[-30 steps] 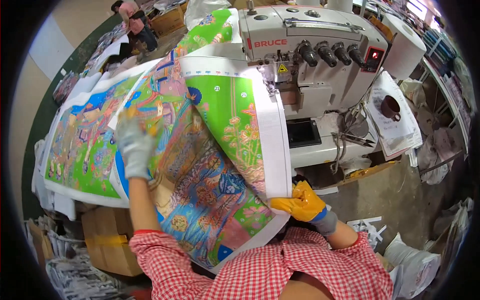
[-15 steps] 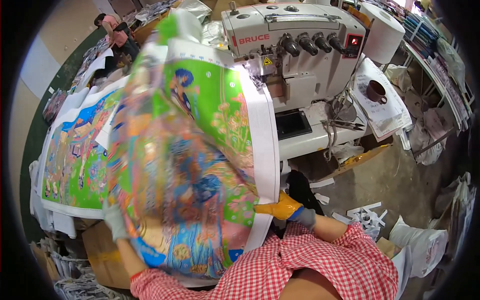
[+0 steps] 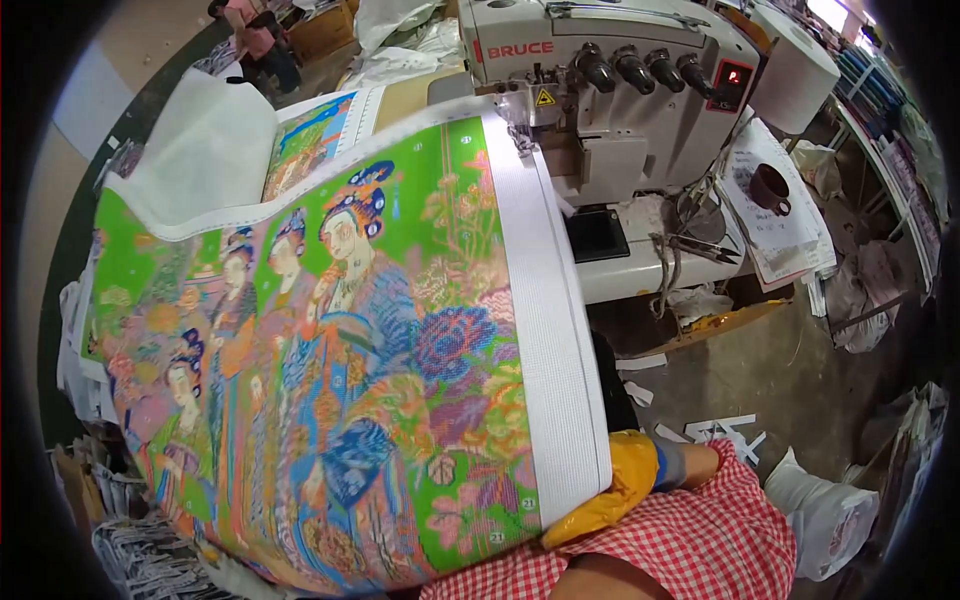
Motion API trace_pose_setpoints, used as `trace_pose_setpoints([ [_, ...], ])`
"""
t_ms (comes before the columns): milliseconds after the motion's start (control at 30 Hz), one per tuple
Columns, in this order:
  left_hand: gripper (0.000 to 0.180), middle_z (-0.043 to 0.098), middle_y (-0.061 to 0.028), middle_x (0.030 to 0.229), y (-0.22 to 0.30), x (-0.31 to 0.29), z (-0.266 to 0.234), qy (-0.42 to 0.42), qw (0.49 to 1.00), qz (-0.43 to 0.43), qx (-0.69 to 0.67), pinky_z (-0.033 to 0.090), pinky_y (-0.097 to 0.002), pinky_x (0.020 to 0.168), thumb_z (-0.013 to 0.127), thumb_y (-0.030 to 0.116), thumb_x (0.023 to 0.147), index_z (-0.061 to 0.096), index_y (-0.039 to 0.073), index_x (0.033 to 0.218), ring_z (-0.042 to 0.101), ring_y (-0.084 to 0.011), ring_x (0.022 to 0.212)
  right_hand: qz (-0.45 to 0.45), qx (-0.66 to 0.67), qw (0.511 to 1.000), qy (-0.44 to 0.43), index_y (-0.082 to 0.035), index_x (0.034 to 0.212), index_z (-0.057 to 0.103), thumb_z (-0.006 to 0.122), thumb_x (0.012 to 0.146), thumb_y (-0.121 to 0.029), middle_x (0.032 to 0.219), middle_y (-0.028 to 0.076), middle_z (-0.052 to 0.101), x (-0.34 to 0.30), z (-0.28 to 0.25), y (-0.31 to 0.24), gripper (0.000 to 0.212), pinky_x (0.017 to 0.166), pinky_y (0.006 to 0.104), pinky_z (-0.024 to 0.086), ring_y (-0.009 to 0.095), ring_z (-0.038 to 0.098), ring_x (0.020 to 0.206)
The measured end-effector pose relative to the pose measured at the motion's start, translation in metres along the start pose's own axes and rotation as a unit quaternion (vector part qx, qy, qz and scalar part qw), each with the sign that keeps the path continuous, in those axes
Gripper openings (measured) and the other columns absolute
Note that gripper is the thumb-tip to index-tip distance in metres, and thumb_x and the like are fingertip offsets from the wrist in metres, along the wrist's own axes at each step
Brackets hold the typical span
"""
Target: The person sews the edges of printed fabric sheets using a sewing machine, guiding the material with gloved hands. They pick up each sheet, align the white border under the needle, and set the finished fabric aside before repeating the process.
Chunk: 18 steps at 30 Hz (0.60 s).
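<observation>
A large printed cross-stitch canvas [image 3: 300, 330] with robed figures and flowers on green spreads across the left and middle. Its white right border runs up to the needle area of an overlock sewing machine [image 3: 640, 140]. At the near right corner my right hand [image 3: 612, 485], in an orange-yellow glove, is closed on the canvas edge. My left hand [image 3: 238, 576], in a pale glove, shows only in part below the near left edge of the canvas; its fingers are hidden.
Behind lies another printed canvas [image 3: 310, 140]. Right of the machine are a thread cone [image 3: 795, 75], scissors [image 3: 708, 248], and a brown mug [image 3: 768, 188] on papers. White scraps [image 3: 730, 435] and a white sack [image 3: 822, 515] sit on the floor. A person [image 3: 255, 40] bends far left.
The canvas, folded and blurred before, now lies spread out with its print facing up. Both hands have moved nearer to me, and the right one has shifted right with the canvas edge.
</observation>
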<state>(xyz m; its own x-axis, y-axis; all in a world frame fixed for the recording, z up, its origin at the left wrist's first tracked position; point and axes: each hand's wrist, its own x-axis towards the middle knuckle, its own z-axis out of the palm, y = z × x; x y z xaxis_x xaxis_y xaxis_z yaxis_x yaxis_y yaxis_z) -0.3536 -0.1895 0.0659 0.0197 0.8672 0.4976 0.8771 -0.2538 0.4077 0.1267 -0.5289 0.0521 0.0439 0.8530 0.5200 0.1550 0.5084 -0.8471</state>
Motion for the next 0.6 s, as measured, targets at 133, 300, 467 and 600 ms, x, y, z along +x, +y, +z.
trace_pose_setpoints([
  [133, 0.041, 0.044, -0.0184, 0.121, 0.073, -0.008, 0.033, 0.022, 0.998, 0.045, 0.032, 0.035, -0.0321, 0.089, 0.043, 0.008, 0.081, 0.04, -0.003, 0.121, 0.046, -0.0295, 0.106, 0.145, 0.324, 0.93, 0.09, 0.0, 0.1, 0.058, 0.068, 0.073, -0.014, 0.097, 0.01, 0.06, 0.0, -0.009, 0.002, 0.032, 0.075, 0.0295, 0.045, 0.017, 0.058, 0.086],
  [300, 0.041, 0.043, -0.019, 0.122, 0.057, 0.027, 0.1, 0.038, 0.999, 0.036, -0.001, 0.034, -0.0325, 0.091, 0.043, 0.003, 0.079, 0.042, -0.001, 0.12, 0.044, -0.0297, 0.11, 0.128, 0.149, 0.976, 0.097, -0.002, 0.101, 0.058, 0.067, 0.073, -0.009, 0.097, 0.008, 0.06, 0.005, -0.033, 0.035, 0.031, 0.075, 0.0275, 0.044, 0.014, 0.056, 0.084],
  [467, 0.04, 0.043, -0.0175, 0.123, 0.09, 0.057, 0.138, 0.017, 0.989, 0.059, -0.134, 0.034, -0.0318, 0.09, 0.044, 0.004, 0.08, 0.042, -0.001, 0.12, 0.044, -0.0294, 0.11, 0.184, 0.113, 0.97, 0.11, 0.0, 0.089, 0.062, 0.066, 0.074, -0.011, 0.083, 0.008, 0.064, 0.013, -0.052, 0.05, 0.019, 0.07, 0.028, 0.045, 0.013, 0.057, 0.074],
  [600, 0.041, 0.058, -0.0168, 0.097, 0.158, 0.077, 0.166, 0.095, 0.967, 0.231, -0.05, 0.042, -0.035, 0.07, 0.048, 0.004, 0.078, 0.042, -0.004, 0.118, 0.055, -0.0276, 0.077, 0.147, 0.004, 0.983, 0.112, 0.001, 0.089, 0.062, 0.065, 0.075, -0.012, 0.082, 0.008, 0.064, 0.027, -0.075, 0.058, 0.019, 0.068, 0.0278, 0.046, 0.013, 0.058, 0.073],
])
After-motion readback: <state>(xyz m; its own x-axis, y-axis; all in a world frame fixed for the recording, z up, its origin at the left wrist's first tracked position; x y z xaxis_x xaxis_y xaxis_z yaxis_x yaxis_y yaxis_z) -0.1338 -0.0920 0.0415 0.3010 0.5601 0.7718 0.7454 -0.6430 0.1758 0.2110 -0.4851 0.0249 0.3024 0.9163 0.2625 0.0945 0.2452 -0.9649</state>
